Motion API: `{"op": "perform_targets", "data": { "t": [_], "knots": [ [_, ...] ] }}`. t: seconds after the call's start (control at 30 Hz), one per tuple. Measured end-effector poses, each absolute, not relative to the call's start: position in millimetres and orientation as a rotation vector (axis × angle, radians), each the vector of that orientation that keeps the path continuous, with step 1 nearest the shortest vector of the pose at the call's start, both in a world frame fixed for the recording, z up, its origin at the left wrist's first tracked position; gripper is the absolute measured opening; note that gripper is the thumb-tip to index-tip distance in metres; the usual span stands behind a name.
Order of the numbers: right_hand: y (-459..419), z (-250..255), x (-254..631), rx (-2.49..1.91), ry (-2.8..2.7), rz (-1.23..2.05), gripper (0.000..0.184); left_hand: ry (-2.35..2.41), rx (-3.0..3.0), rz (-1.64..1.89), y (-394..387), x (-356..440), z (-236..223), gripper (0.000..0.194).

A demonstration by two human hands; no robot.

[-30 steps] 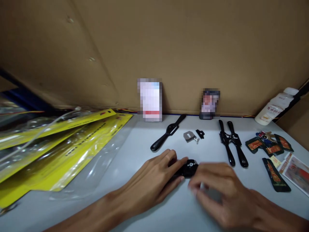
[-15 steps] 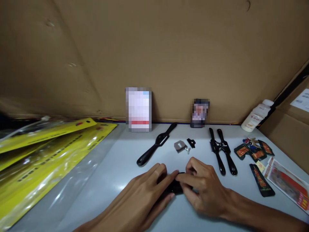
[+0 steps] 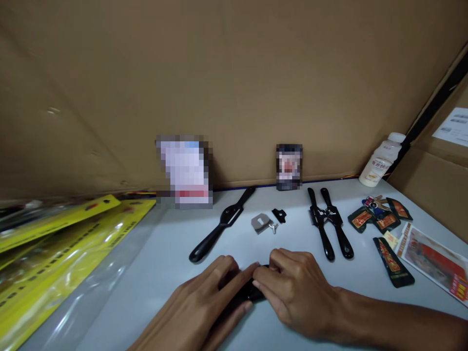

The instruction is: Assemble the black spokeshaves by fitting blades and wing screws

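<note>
My left hand (image 3: 204, 302) and my right hand (image 3: 292, 287) meet over a black tool (image 3: 250, 291) lying on the grey table (image 3: 146, 273); both hold it and mostly hide it. My right fingers pinch its middle part. Just beyond lie another black two-handled tool (image 3: 219, 224), a small grey metal plate (image 3: 259, 223) with a wing screw, and a small black clamp piece (image 3: 279, 215).
Two more black tools (image 3: 327, 222) lie side by side at right. Dark snack packets (image 3: 380, 217), keys and a printed leaflet (image 3: 433, 258) sit far right, a white bottle (image 3: 378, 165) by the cardboard wall (image 3: 234, 78). Yellow plastic packaging sleeves (image 3: 54, 248) cover the left.
My right hand moved in from the side and closed its fingers on the black tool's middle, covering it. The view has shifted right and down slightly.
</note>
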State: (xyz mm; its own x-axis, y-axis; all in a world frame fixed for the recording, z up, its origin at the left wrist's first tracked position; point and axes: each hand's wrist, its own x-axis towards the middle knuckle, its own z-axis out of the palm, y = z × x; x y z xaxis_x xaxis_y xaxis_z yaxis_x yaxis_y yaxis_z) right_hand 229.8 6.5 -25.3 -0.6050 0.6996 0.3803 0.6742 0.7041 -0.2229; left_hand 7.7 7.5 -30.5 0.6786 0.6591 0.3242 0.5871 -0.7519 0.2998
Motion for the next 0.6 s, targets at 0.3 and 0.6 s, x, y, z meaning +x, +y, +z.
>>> {"op": "perform_targets", "data": {
  "t": [0.3, 0.6],
  "knots": [
    [3.5, -24.8, 229.0, -1.075, -2.483, 0.127, 0.011, 1.039, 2.739, 0.677, 4.7, 8.9, -30.1, 0.017],
    [6.3, -21.5, 229.3, -1.241, -2.423, 0.039, 0.020, 1.052, 2.750, 0.652, 6.1, 9.2, -32.8, 0.035]
  ]
}}
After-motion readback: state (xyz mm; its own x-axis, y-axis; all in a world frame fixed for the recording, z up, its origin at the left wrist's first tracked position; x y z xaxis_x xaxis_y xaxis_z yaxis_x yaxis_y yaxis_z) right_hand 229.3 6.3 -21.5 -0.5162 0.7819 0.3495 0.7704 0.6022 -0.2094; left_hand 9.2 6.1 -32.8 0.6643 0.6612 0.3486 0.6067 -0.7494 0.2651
